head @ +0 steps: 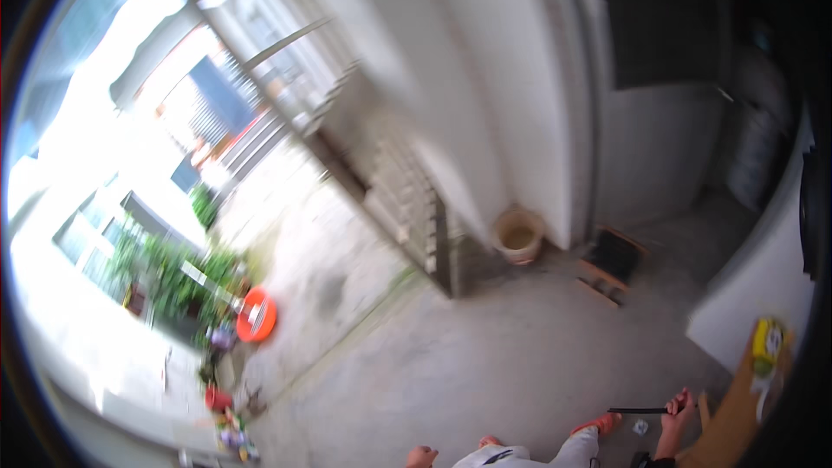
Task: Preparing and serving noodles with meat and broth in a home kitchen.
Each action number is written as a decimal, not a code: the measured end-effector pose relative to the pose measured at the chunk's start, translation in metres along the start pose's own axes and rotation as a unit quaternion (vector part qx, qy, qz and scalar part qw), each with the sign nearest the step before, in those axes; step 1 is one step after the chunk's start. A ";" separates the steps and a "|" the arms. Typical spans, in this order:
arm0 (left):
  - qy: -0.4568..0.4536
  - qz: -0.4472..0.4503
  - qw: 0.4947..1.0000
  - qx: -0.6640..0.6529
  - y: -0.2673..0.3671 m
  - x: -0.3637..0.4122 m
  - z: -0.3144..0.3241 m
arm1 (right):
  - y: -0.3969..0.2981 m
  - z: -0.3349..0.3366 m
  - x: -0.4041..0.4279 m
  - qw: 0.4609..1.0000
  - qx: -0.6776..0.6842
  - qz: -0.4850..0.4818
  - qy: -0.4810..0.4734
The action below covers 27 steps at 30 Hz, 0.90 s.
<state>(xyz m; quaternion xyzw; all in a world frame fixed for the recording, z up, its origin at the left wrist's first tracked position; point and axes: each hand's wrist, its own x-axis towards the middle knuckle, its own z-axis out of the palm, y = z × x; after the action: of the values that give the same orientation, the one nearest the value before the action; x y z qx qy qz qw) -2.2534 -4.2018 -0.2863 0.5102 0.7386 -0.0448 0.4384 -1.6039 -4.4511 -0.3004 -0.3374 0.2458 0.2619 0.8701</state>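
Note:
My right hand (678,405) is closed around a thin black stick (640,411), which points left above the floor. What kind of stick it is cannot be told. My left hand (422,457) shows at the bottom edge with its fingers curled and no object visible in it; part of it is cut off. Between the hands are my legs in light trousers (494,456) and a reddish-orange shoe (601,426). A small crumpled white scrap (640,428) lies on the floor near the right hand. Beside that hand runs a brown wooden surface (728,413), bearing a yellow packet (769,344).
A tan bucket (518,236) stands by the wall, near a low dark-topped stool or rack (612,257). An open metal gate (390,201) borders the doorway. Outside on the concrete are an orange basin (257,315), potted plants (169,266) and a red pot (218,398).

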 end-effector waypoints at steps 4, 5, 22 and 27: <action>0.051 -0.052 0.994 -0.077 -0.125 -0.016 -0.029 | 0.162 0.106 -0.025 0.987 -0.100 0.121 -0.035; 0.066 -0.060 0.992 -0.094 -0.147 -0.016 -0.036 | 0.207 0.127 -0.025 0.980 -0.115 0.150 -0.064; 0.190 -0.221 0.922 -0.254 -0.245 0.189 -0.333 | 0.848 0.484 -0.273 0.854 -0.232 0.424 -0.194; 0.179 -0.235 0.914 -0.277 -0.207 0.286 -0.451 | 0.995 0.614 -0.348 0.787 -0.253 0.495 -0.269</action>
<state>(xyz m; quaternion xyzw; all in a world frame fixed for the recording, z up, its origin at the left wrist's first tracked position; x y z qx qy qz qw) -2.7161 -3.8639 -0.2880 0.1795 0.8860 0.1519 0.3996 -2.3264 -3.4808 -0.1462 -0.2938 0.0598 0.7895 0.5355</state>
